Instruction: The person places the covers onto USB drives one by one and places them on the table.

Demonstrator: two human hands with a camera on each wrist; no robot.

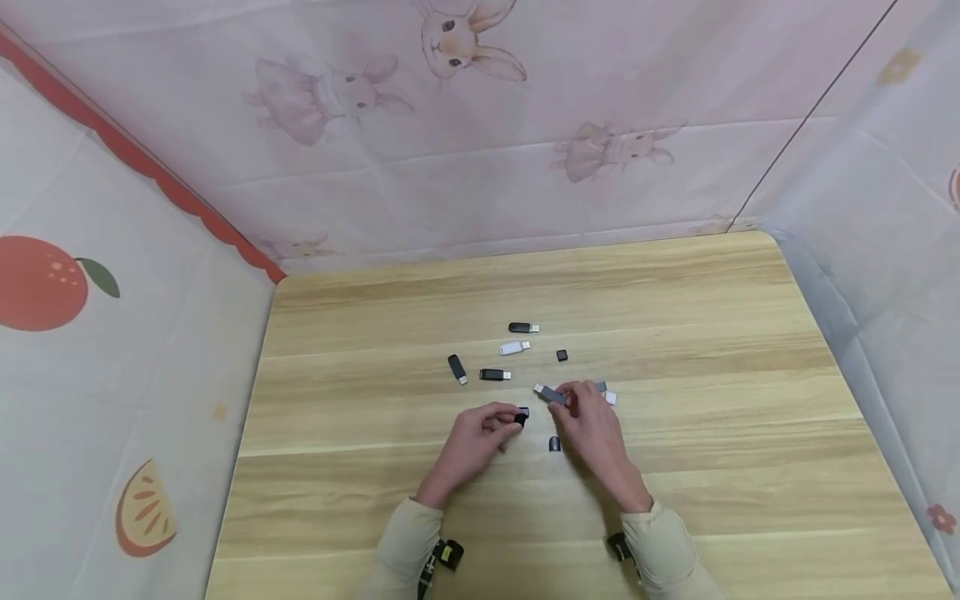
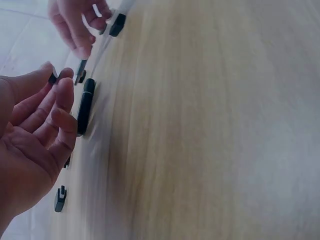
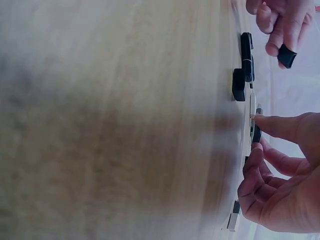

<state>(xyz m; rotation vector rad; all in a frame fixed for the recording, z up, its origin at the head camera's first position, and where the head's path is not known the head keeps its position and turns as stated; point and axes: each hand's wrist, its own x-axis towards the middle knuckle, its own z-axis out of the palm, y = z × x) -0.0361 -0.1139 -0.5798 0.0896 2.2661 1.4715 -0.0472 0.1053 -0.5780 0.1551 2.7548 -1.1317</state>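
Observation:
Between thumb and fingertips my left hand [image 1: 480, 433] pinches a small black USB stick cap [image 1: 522, 414]. The cap [image 3: 286, 56] also shows at the fingertips in the right wrist view. My right hand [image 1: 592, 421] pinches a grey USB stick [image 1: 550, 394] by one end, its metal plug pointing left and away from the fingers. Near the right thumb a dark cap [image 1: 554, 444] lies on the table. Just beyond the right fingers are a white cap [image 1: 612, 399] and a grey piece [image 1: 601, 386], partly hidden by the hand.
Ahead of the hands, several uncapped USB sticks lie on the wooden table [image 1: 337, 500]: a black one [image 1: 519, 327], a white one [image 1: 512, 348], another black one [image 1: 492, 375] and a slanted dark one [image 1: 456, 367]. A small black cap [image 1: 562, 355] lies to their right. Printed cloth [image 1: 480, 183] hangs behind.

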